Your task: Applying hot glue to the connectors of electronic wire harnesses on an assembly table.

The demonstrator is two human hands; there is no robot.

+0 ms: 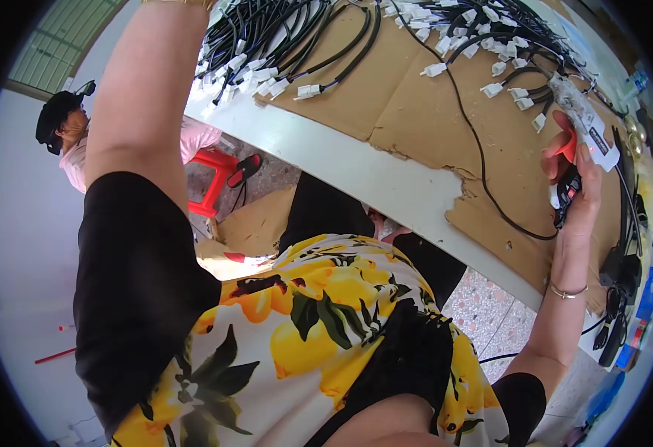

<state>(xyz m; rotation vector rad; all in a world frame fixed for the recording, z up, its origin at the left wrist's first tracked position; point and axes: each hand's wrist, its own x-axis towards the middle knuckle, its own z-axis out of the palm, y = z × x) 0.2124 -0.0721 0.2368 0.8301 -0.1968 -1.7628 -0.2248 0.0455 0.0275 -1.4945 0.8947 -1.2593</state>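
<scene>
Glossy black cable [469, 123], brown cardboard [416, 97], right hand [576, 186] gripping tool [568, 160]

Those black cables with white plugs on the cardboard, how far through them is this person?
Looks done: nothing clearly sorted as finished. In hand: the right hand grips a red-and-black tool with a white label strip, at one black cable. The left hand is out of view. Left: heaps of black cables with white plugs on the brown cardboard sheet.

Right hand [576, 175] gripping a red-and-black tool [567, 167] over brown cardboard [416, 97]; black cables [289, 37] with white connectors [308, 91] piled beyond; left arm raised out of frame.
</scene>
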